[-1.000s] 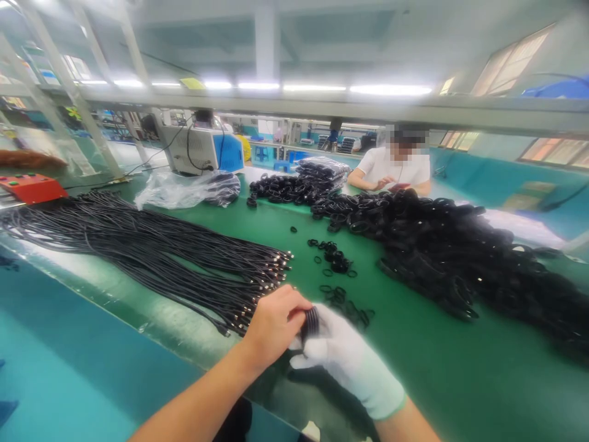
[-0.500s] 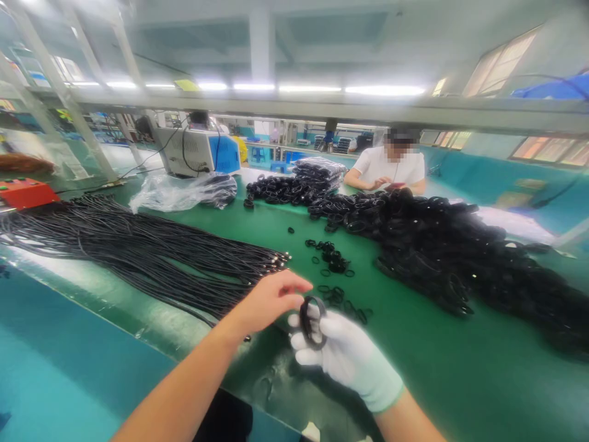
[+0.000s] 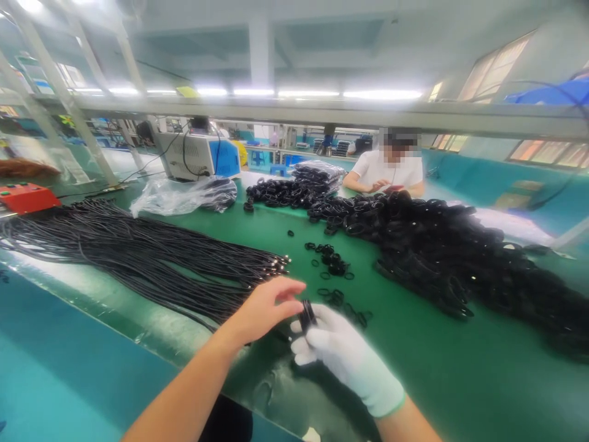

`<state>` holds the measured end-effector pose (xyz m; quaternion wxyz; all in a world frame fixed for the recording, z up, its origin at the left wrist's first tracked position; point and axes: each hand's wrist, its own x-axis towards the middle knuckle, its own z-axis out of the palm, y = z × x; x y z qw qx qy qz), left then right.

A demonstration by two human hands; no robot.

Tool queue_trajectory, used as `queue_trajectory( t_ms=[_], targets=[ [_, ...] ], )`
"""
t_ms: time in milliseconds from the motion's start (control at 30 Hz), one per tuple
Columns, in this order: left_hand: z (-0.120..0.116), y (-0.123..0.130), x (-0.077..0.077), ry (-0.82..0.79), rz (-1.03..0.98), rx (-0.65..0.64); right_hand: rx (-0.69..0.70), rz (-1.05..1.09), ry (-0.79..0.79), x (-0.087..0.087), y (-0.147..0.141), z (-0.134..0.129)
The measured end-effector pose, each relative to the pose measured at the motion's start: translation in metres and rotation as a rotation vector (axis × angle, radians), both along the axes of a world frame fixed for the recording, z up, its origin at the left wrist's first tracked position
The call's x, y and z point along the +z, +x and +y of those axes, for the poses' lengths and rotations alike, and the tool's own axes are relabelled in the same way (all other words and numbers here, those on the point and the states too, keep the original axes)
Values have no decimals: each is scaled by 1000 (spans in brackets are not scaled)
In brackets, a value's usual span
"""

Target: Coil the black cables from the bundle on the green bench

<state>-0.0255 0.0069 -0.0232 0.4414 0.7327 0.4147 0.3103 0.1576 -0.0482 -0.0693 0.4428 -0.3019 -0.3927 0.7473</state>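
Note:
My right hand [image 3: 345,350], in a white glove, closes around a small coil of black cable [image 3: 307,315]. The coil is seen nearly edge-on, and part of it is hidden by the gloved fingers. Bare, my left hand [image 3: 269,307] is just left of the coil, thumb and fingers apart; its thumb tip is at the coil's edge, and I cannot tell if it touches. Under and beyond the left hand lie many long black cables [image 3: 151,245] with shiny metal ends. Small black rings [image 3: 334,261] are scattered on the green tabletop [image 3: 414,356] past my hands.
A large heap of coiled black cables [image 3: 437,245] runs along the right side. Across the table sits a person [image 3: 386,169] in a white shirt. A clear plastic bag [image 3: 179,195], a blue-and-white machine [image 3: 202,155] and a red box [image 3: 30,196] stand at the back left.
The coil in my right hand has turned from showing its open loop to nearly edge-on. The gloved fingers have shifted around it. My left hand has moved slightly left and down.

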Motion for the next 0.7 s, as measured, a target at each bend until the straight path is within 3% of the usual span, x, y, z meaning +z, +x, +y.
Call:
queue_trajectory(
  t_ms=[167,267,367,467,600,700],
  targets=[
    [-3,-3,-13,88,-3,257,-32,56,26,6,10,0],
    [-7,-8,-33,208,104,296,-198,-255,121,17,35,8],
    [-9,-17,-55,316,201,331,-588,-802,216,31,88,24],
    [-9,-29,-71,385,272,358,-900,-1067,162,40,159,36],
    [-11,-38,-76,453,337,398,-1124,-1291,40,35,240,48],
    [-13,-33,-72,497,379,409,-1172,-1355,-1,24,271,59]
  ],
)
